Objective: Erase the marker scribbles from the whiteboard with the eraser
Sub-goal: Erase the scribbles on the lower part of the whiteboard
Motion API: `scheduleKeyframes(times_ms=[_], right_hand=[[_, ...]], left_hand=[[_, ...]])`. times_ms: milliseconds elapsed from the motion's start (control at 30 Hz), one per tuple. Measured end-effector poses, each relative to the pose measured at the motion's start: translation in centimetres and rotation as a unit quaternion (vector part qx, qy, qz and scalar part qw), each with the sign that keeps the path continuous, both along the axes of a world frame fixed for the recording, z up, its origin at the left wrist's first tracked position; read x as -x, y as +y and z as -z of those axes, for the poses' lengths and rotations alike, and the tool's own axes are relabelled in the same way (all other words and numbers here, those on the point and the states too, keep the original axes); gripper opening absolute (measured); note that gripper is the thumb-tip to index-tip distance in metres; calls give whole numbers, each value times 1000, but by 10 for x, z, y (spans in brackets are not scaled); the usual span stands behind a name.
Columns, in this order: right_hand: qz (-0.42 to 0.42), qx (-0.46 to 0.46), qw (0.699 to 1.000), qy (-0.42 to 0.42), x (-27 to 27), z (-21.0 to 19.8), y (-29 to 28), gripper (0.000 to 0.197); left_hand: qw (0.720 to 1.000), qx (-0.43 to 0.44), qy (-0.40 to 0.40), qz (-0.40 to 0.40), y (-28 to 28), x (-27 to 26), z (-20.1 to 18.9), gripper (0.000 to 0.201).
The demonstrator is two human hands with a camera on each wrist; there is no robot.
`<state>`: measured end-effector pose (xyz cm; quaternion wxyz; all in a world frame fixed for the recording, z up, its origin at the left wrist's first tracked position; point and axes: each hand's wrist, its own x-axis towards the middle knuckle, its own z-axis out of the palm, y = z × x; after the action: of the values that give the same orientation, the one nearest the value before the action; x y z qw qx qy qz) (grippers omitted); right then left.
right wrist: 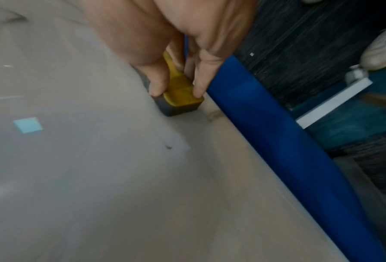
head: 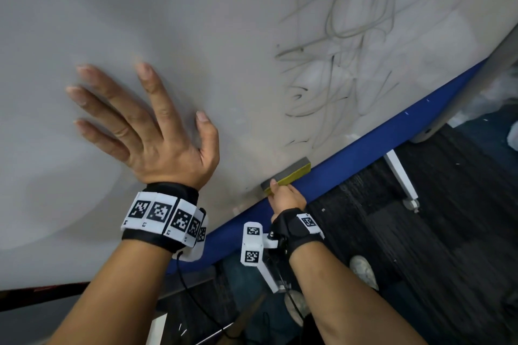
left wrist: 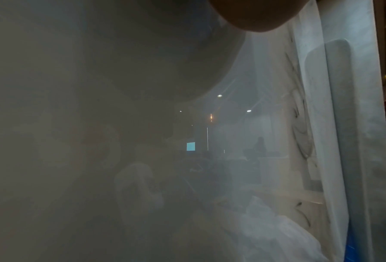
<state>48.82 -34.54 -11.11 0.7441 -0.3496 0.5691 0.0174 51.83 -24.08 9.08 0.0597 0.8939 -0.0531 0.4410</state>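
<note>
Two hands on the job. The left hand (head: pixel 157 131) is spread flat against the whiteboard (head: pixel 196 22), fingers straight and splayed, holding nothing, pretty much bracing on the bare left part of the board. The right hand (head: pixel 286 197) is lower down and to the right, gripping the eraser (head: pixel 288 173), a yellow-backed block with a dark grey felt side. In the right wrist view the fingers (right wrist: pixel 201 78) and thumb pinch the eraser's (right wrist: pixel 178 94) sides, felt face down on the board. It sits right at the bottom edge, just beside the blue frame strip (head: pixel 364 148).

Scribbles (head: pixel 336 59) are up and to the right of the eraser: thin dark loops and squiggles, some faint and greyish, a few smudgy strokes close above it. Both wrists have black bands with black-and-white marker tags (head: pixel 159 211). Dark carpet (head: pixel 420 218) below the board, with a white stand leg (head: pixel 400 173) on it. The left wrist view is mostly hazy reflections.
</note>
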Motion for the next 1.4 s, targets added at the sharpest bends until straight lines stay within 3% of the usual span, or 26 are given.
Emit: scheduleKeyframes(times_ms=[133,233,400,433,467,533,633,733,800,933,1067,1233,1400], right_hand=[[-37,24,997,-58,5,-21,5,22],[-54,59,995,-51,3,-24,7,5],[-68,-20,995,72,-11,3,-15,38],[-142,37,984,103,-11,14,-16,41],[-192,63,975,92,-10,21,-17,43],[-148,12,987,67,-5,-5,-11,40],[-193,11,981,-14,17,-37,27,25],[-159,-57,985,-27,25,-52,76,24],[-166,-51,985,-17,22,-54,85,24],[-212,-28,977,16,16,-36,54,23],[-112,-89,987,68,0,-16,14,40],[-186,20,982,-8,6,-20,27,26],[-210,42,977,2,-5,-16,-5,19]], left_hand=[[1000,1,0,2,2,-1,2,69],[1000,2,4,0,2,-2,2,70],[1000,-1,7,-6,-1,-4,2,70],[1000,-5,5,-6,-1,-4,2,70],[1000,-7,2,-5,-2,-4,1,70],[1000,-8,-3,-4,-3,-2,1,70],[1000,-3,-4,-6,-4,-1,2,71],[1000,3,-4,-5,-1,0,2,70],[1000,-3,2,-3,0,0,2,70],[1000,-28,-12,2,0,0,0,69],[999,-41,-17,4,-2,-2,1,68],[999,-44,-17,0,-4,-2,3,68],[998,-58,-5,-8,-2,-1,3,70]])
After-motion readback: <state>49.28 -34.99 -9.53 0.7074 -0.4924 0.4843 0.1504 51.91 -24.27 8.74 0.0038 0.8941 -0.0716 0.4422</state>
